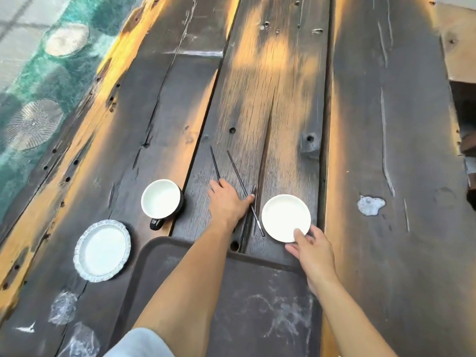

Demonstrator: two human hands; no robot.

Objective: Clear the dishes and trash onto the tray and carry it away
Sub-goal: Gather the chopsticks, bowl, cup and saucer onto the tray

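A dark brown tray [257, 305] lies on the wooden table nearest me. My left hand [228, 203] rests flat over two black chopsticks [238, 176] beyond the tray; whether its fingers grip them is hidden. My right hand [313, 249] pinches the near rim of a small white saucer [284, 216] just past the tray's far right corner. A black cup with a white inside [161, 198] stands left of the chopsticks. A white plate with a frilled rim [101, 251] lies left of the tray. Crumpled clear plastic wrap [63, 307] sits near the front left.
The table [386, 124] is made of long dark planks with gaps and knot holes. A pale crumpled scrap [371, 205] lies on the right plank. A second piece of plastic wrap [82, 341] lies at the front left. A green patterned carpet [38, 99] covers the floor on the left.
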